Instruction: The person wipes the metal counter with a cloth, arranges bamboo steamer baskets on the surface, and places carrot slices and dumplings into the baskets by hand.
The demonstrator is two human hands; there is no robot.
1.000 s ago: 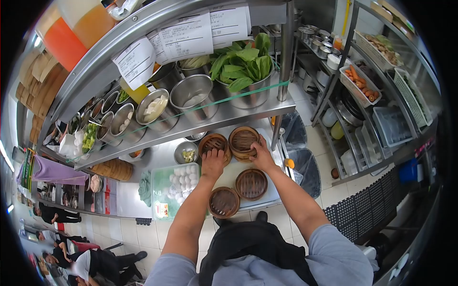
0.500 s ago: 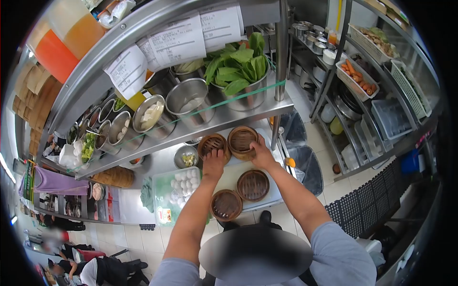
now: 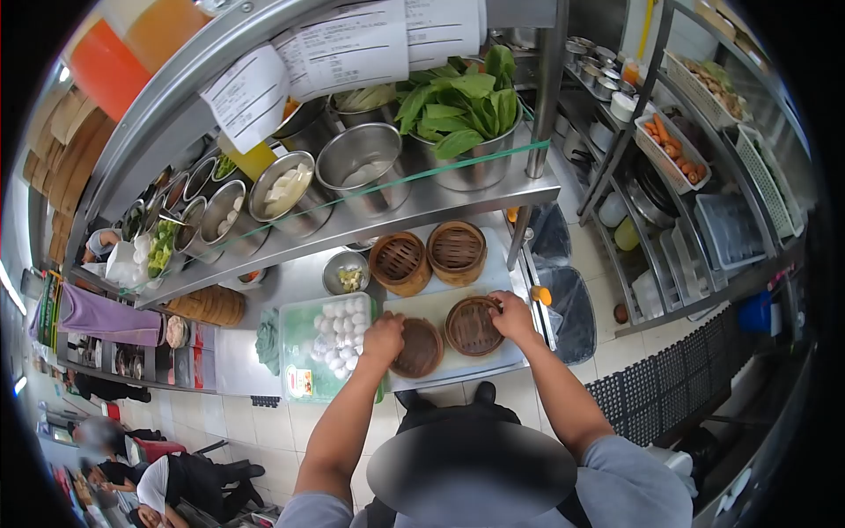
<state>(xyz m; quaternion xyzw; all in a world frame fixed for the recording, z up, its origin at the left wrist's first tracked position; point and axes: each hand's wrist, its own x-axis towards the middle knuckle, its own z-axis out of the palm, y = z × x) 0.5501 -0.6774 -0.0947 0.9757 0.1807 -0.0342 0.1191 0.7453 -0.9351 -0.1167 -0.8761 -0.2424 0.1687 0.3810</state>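
Two round bamboo steamers lie side by side on the near part of the counter. My left hand [image 3: 384, 340] has its fingers curled on the left rim of the left near steamer [image 3: 420, 348]. At the right near steamer [image 3: 473, 327], my right hand [image 3: 513, 315] grips the right rim, thumb and fingers closed on it. Behind these, two taller bamboo steamers, the back left one [image 3: 400, 261] and the back right one [image 3: 458, 253], stand touching under the shelf, slatted tops showing. What the steamers contain cannot be made out.
Left of my left hand is a green-based tray [image 3: 301, 339] of several white balls, with a metal bowl [image 3: 346, 273] behind. The steel shelf edge [image 3: 378, 229] overhangs the counter, carrying metal pots and leafy greens [image 3: 462, 101]. A bin [image 3: 563, 312] stands right.
Both hands have left the two back steamers and come toward me onto the near ones. The right near steamer now sits slightly further back and right. The view has shifted a little.
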